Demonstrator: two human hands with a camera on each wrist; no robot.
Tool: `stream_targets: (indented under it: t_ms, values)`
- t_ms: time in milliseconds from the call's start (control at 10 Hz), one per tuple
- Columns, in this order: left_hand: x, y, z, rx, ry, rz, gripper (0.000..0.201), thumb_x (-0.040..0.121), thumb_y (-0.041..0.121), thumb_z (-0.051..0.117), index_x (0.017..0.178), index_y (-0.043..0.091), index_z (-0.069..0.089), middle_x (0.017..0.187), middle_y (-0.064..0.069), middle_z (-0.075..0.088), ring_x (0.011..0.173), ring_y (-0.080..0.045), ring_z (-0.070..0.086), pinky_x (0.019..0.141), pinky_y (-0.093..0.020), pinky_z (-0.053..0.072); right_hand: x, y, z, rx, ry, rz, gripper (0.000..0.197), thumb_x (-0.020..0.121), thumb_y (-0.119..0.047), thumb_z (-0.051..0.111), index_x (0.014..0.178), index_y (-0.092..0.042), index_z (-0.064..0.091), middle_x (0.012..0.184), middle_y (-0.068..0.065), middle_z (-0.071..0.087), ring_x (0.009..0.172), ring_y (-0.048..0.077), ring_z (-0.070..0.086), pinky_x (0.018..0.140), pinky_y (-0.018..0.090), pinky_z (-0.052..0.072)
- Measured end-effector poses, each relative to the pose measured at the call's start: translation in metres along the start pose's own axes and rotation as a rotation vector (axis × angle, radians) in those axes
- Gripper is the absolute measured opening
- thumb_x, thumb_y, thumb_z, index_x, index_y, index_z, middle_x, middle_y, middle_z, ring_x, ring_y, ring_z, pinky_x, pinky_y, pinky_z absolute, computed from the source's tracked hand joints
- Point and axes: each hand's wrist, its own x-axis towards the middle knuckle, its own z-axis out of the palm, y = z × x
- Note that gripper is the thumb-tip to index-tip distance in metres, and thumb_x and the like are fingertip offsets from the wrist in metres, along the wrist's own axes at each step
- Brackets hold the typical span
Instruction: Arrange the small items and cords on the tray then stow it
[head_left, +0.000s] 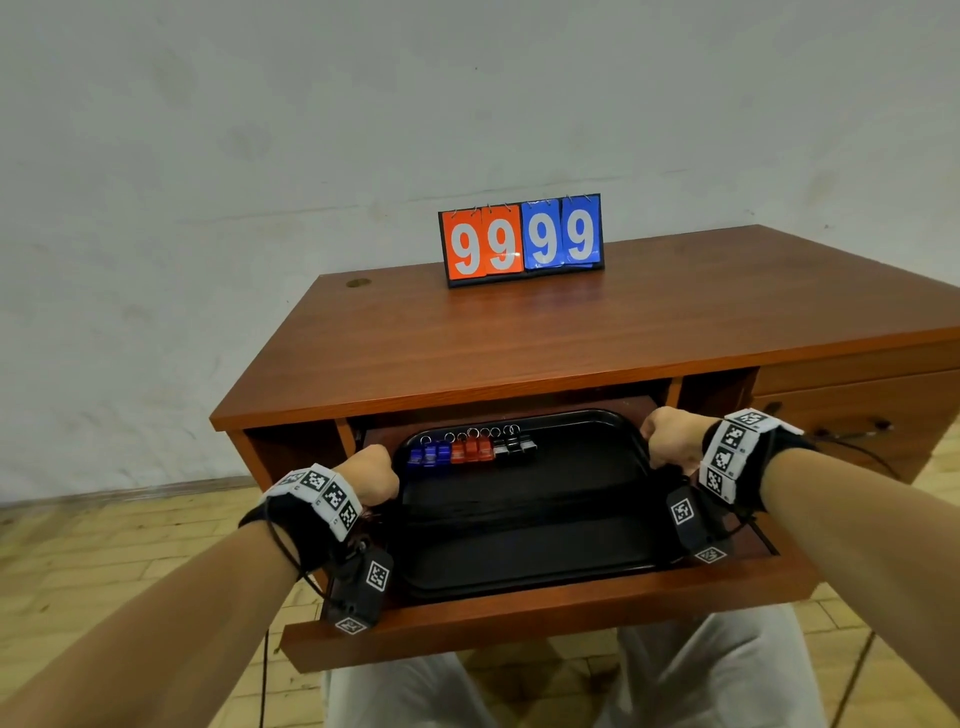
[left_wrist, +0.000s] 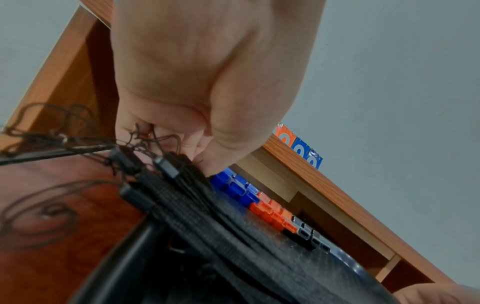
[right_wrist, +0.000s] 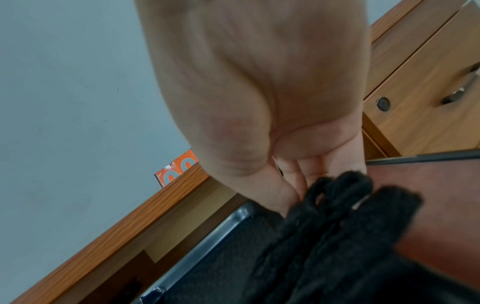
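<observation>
Both hands curl on bundled black braided cords (left_wrist: 197, 207), left hand (head_left: 371, 475) and right hand (head_left: 670, 439) at opposite ends, stretching them straight across black plastic tray (head_left: 519, 569), probably for neat laying.

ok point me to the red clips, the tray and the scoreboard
red clips (head_left: 471, 450): head view, middle clip's body
tray (head_left: 524, 574): head view, bare floor near front rim
scoreboard (head_left: 522, 240): head view, centre of number cards

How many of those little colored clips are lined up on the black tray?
9, in one row along the tray's far edge: three blue clips at the left, three red clips in the middle, three black clips at the right. More could hide among them.
</observation>
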Motion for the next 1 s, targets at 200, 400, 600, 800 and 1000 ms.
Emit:
stream_targets:
  t_ms: [200,400,600,800,1000]
  values:
    - [0.006,-0.004,0.000,0.001,0.008,0.008,0.012,0.085,0.000,0.061,0.097,0.000,0.062,0.076,-0.006,0.054,0.070,-0.020,0.055,0.055,-0.026,0.043,0.006,-0.002,0.001,0.012,-0.015,0.008,0.027,0.084,0.009,0.060,0.110,0.007,0.066,0.088,0.013,0.064,0.091,0.031,0.065,0.060,0.030,0.052]
    - [0.008,-0.007,0.000,0.010,-0.006,0.012,0.008,0.083,0.000,0.061,0.081,0.006,0.057,0.073,-0.006,0.053,0.066,-0.019,0.054,0.053,-0.026,0.042,0.005,-0.006,0.002,-0.002,-0.023,0.028,0.030,0.081,0.009,0.061,0.110,0.005,0.066,0.107,0.021,0.067,0.094,0.033,0.066,0.064,0.033,0.054]
    - [0.006,-0.007,-0.001,0.028,-0.030,0.020,0.019,0.082,0.003,0.061,0.068,0.010,0.050,0.070,-0.007,0.053,0.063,-0.019,0.052,0.053,-0.027,0.041,0.005,-0.002,0.004,0.013,-0.015,0.019,0.027,0.080,0.003,0.064,0.106,0.007,0.066,0.100,0.024,0.069,0.075,0.031,0.062,0.060,0.032,0.049]
    - [0.001,-0.002,-0.006,-0.004,-0.070,0.017,0.015,0.085,0.009,0.062,0.072,0.008,0.055,0.069,-0.008,0.057,0.061,-0.020,0.054,0.055,-0.027,0.042,-0.003,-0.007,0.000,-0.011,-0.006,0.019,0.028,0.086,-0.006,0.065,0.111,0.005,0.062,0.085,0.016,0.063,0.066,0.026,0.060,0.050,0.028,0.047]
    - [-0.002,0.009,-0.020,0.037,-0.033,0.043,0.015,0.083,0.018,0.067,0.073,0.011,0.059,0.074,-0.005,0.057,0.066,-0.018,0.054,0.058,-0.027,0.041,-0.026,-0.026,-0.013,-0.006,0.050,-0.087,0.034,0.090,-0.008,0.063,0.122,0.002,0.061,0.083,0.007,0.057,0.069,0.019,0.054,0.046,0.022,0.043]
